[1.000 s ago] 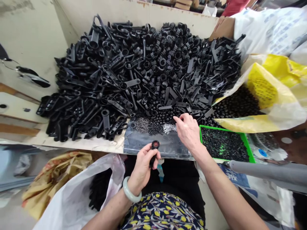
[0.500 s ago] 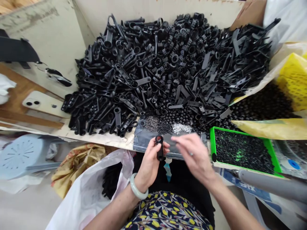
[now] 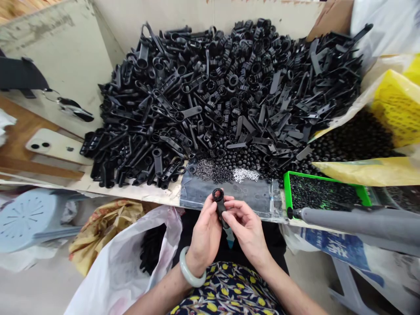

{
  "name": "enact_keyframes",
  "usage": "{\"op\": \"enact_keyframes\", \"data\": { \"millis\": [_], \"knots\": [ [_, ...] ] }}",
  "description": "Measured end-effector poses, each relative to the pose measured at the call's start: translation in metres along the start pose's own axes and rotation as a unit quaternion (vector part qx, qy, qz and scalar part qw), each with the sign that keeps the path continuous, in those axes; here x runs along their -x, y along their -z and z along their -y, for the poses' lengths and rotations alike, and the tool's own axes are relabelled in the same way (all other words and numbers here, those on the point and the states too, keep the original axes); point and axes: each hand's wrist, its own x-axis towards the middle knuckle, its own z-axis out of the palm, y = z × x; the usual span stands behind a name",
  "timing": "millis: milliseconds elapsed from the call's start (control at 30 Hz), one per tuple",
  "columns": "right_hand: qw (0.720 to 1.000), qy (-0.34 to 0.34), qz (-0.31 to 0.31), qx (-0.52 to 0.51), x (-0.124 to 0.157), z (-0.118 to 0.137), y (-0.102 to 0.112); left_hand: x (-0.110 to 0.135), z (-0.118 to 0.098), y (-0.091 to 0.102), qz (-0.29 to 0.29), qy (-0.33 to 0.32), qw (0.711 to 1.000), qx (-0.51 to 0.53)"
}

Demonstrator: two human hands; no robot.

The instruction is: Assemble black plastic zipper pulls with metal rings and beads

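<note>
My left hand is closed around a black plastic handle with a ring-shaped end, held just off the bench's front edge. The ring points away from me, and reddish skin tone shows through it. My right hand has its thumb and fingers pinched at the lower part of the same handle; whether a small piece sits in the pinch is hidden. Beyond the hands, a dark mat carries small heaps of silver pins, tiny black pieces and brownish-grey bits.
A large pile of black plastic parts covers the bench behind the mat. On the right are a green tray of small black pieces and a grey cylindrical tool. A white phone lies left; a white bag hangs below.
My right hand has come left and down from beside the silver pins to the handle. The grey tool now overlaps the green tray's front in view. The view has shifted slightly.
</note>
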Motion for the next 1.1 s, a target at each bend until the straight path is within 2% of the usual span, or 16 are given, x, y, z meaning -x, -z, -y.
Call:
{"op": "enact_keyframes", "data": {
  "millis": [200, 333, 467, 633, 767, 833, 967, 1100],
  "knots": [
    [0.999, -0.005, -0.010, -0.037, 0.001, -0.003, -0.002, 0.002, 0.006, -0.001, -0.004, -0.021, 0.999, -0.024],
    [0.999, -0.010, -0.011, -0.048, -0.001, -0.003, 0.000, 0.003, 0.009, 0.001, 0.015, -0.033, 0.999, -0.038],
    [1.000, 0.019, -0.006, -0.008, -0.001, -0.001, 0.005, 0.004, 0.011, 0.004, 0.030, -0.045, 0.995, -0.086],
    [0.994, 0.079, -0.037, 0.064, -0.001, -0.005, 0.007, 0.002, 0.013, 0.000, 0.014, -0.031, 0.997, -0.073],
    [0.997, 0.036, -0.068, 0.030, 0.000, -0.013, 0.004, 0.000, 0.011, -0.003, -0.002, -0.013, 0.998, -0.060],
    [0.996, 0.019, -0.073, 0.048, 0.001, -0.015, 0.005, -0.001, 0.007, -0.004, -0.008, -0.012, 0.998, -0.063],
    [0.995, 0.022, -0.027, 0.097, 0.002, -0.013, 0.009, -0.001, -0.006, -0.007, -0.018, -0.033, 0.994, -0.098],
    [0.995, 0.030, 0.063, 0.076, -0.002, -0.011, 0.005, -0.002, -0.013, -0.008, -0.017, -0.051, 0.991, -0.121]
  ]
}}
